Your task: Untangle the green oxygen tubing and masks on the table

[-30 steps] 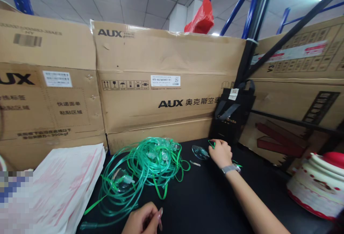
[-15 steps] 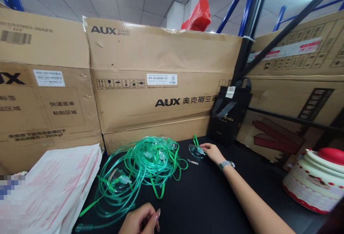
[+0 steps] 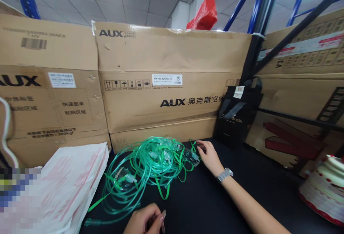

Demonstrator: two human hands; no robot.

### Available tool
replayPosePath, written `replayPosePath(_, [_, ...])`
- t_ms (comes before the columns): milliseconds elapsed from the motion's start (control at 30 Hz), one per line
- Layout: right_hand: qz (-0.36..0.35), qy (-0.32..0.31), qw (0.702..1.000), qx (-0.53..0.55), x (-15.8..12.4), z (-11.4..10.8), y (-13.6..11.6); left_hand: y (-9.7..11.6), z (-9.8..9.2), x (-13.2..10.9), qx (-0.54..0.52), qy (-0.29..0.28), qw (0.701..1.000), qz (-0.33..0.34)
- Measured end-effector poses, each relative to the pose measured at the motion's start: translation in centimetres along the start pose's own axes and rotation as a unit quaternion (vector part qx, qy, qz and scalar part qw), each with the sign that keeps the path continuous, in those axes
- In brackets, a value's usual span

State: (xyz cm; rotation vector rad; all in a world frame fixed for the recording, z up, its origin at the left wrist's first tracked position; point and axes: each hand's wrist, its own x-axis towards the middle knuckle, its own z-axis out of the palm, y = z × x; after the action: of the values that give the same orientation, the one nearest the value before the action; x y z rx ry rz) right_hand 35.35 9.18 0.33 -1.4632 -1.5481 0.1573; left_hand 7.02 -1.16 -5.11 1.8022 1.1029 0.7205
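A heap of green-tinted oxygen tubing [image 3: 145, 169] with clear masks and green straps lies on the black tabletop. One clear oxygen mask [image 3: 191, 157] rests against the heap's right side. My right hand [image 3: 211, 158] is just right of this mask, thumb and fingers apart, its fingertips near a green strap [image 3: 192, 144]. It seems to hold nothing. Another clear mask [image 3: 125, 179] lies at the heap's left, with a tube end [image 3: 92, 222] nearer me. Low in the view, my left hand [image 3: 146, 219] is curled closed with thumb against fingers; no object shows in it.
Large cardboard boxes [image 3: 172, 55] stand behind the tabletop. A black paper bag [image 3: 238, 115] stands at the back right beside a dark rack post [image 3: 258, 44]. White printed sheets or bags [image 3: 77, 176] lie at left. A decorated jar [image 3: 325, 187] sits at right.
My right hand has moved the clear mask left against the tubing heap and let go of it. The small pale strip near that mask no longer shows. The view has turned slightly left.
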Motion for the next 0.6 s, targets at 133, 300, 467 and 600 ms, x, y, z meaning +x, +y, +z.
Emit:
replayPosePath(133, [-0.061, 0.009, 0.998, 0.018, -1.7, 0.3, -3.4, 1.0, -0.2, -0.3, 0.011, -0.016, 1.0, 0.003])
replayPosePath(300, [-0.16, -0.031, 0.986, 0.042, -4.4, 0.5, -7.8, 2.2, -2.3, -1.9, 0.27, 0.138, 0.932, 0.199])
replayPosePath(467, [-0.21, -0.091, 0.973, 0.032, -6.1, 0.6, -9.5, 1.4, -5.7, -2.8, 0.432, 0.269, 0.84, 0.187])
replayPosePath(600, [-0.238, -0.114, 0.964, 0.024, -6.6, 0.8, -9.5, 0.0, -6.5, -2.3, 0.415, 0.243, 0.866, 0.138])
